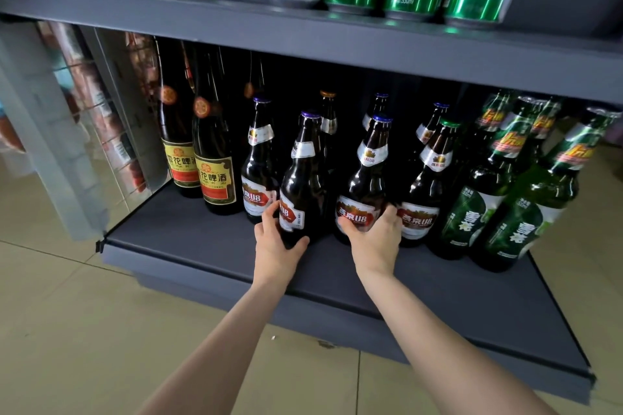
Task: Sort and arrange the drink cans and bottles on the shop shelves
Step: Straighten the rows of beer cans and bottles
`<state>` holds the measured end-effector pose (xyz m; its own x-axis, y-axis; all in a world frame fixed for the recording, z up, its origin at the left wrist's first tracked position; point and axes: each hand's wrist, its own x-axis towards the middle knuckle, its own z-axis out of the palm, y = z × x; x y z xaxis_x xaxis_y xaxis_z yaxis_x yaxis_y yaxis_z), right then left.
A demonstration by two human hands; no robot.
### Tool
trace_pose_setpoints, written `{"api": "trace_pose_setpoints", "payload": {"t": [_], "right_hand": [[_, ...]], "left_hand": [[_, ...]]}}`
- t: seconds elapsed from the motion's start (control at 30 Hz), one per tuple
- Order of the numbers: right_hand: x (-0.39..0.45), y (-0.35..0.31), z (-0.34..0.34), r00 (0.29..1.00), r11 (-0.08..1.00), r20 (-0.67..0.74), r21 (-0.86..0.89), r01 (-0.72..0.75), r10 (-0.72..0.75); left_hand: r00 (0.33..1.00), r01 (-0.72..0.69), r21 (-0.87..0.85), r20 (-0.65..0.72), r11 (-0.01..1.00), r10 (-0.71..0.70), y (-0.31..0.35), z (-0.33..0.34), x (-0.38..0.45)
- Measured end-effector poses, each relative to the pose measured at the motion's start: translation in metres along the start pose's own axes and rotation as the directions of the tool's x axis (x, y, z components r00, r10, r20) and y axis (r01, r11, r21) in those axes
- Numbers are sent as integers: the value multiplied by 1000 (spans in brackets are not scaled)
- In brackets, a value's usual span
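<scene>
Typically, each hand grasps one brown bottle low: left hand (pixel 277 242) on the front bottle (pixel 303 178), right hand (pixel 374 239) on its three-o'clock neighbour (pixel 365 178); slide upright along the bottom shelf (pixel 215 246), labels forward.

Shelf front (pixel 215 256) free for reach; bottles (pixel 367 175) packed tight behind, upper shelf (pixel 337 44) low overhead.

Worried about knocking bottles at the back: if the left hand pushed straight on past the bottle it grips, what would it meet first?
Probably the second-row brown glass bottle with the gold cap, standing right behind the gripped blue-capped brown bottle; the left hand points that way, though depth is unclear.
</scene>
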<state>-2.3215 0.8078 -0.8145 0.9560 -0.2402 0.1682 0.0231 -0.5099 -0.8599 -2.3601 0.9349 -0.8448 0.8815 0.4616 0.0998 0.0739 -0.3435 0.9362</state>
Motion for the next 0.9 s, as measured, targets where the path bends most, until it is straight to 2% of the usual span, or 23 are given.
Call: {"api": "trace_pose_setpoints", "payload": {"t": [0.2, 0.4, 0.9], "right_hand": [[10, 3, 7, 999, 994, -10, -98, 47, -49], [13, 3, 11, 998, 996, -41, -80, 48, -52], [20, 8, 12, 993, 974, 21, -194, 120, -118]], "left_hand": [[996, -26, 34, -83, 999, 28, -2, 6, -3], [994, -49, 47, -95, 998, 53, -5, 9, -2], [986, 8, 75, -169, 997, 5, 1, 20, -8]]}}
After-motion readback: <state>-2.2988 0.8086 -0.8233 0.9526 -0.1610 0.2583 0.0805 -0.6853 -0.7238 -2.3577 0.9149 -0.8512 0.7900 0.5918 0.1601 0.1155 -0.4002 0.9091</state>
